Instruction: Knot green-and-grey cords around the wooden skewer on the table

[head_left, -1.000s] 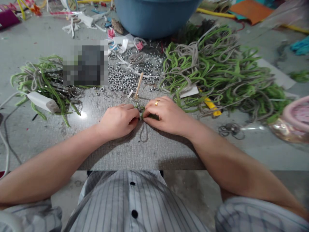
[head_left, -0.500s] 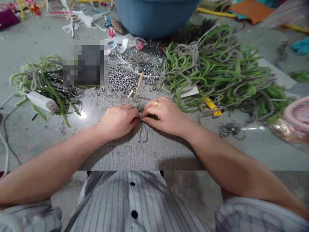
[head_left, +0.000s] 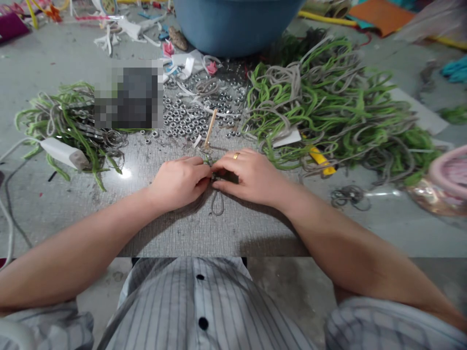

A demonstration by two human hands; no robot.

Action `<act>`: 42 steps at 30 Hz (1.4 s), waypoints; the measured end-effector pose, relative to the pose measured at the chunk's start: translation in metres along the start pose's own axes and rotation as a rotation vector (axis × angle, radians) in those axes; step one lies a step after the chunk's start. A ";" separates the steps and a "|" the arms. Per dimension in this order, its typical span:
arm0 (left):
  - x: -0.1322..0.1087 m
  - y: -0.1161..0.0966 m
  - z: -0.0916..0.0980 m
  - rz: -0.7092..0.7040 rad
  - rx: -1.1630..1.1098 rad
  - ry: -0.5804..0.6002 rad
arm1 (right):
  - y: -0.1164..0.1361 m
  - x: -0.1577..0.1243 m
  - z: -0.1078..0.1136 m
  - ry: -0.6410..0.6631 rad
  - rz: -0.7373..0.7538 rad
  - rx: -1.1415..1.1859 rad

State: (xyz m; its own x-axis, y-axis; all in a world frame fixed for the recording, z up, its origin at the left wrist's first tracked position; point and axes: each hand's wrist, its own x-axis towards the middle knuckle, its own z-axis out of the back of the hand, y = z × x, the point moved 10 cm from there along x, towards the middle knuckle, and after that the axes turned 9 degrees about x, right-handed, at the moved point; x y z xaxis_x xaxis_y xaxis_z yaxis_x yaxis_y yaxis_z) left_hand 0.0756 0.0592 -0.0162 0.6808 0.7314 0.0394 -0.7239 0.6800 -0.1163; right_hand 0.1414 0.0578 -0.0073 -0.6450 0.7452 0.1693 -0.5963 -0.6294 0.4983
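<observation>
Your left hand (head_left: 180,181) appears pinched on the grey cord loop (head_left: 223,206); your right hand's (head_left: 250,174) closure, alongside, cannot be determined. Likely light, limp; grip near its top.

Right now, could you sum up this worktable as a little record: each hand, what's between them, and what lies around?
Left hand: fingers curled beside the loop's upper end; grip hidden
Right hand: gold ring on; thumb and index tips slightly apart
Between hands: grey cord loop, its upper end hidden
Beyond hands: wooden stick, scattered metal nuts, blue basin
Left side: green-and-grey cord bundle, white block
Right side: larger green-and-grey cord heap
</observation>
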 end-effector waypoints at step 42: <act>-0.001 0.005 0.005 -0.018 -0.026 0.016 | -0.023 -0.002 0.005 -0.019 -0.067 -0.177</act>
State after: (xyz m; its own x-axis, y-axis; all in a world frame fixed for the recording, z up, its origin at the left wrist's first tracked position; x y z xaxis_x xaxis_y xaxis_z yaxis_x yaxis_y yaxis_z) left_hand 0.0706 0.0618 -0.0121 0.6953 0.7182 0.0256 -0.7088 0.6912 -0.1412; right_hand 0.1592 0.0716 -0.0146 -0.5929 0.7896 0.1582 -0.7133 -0.6062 0.3519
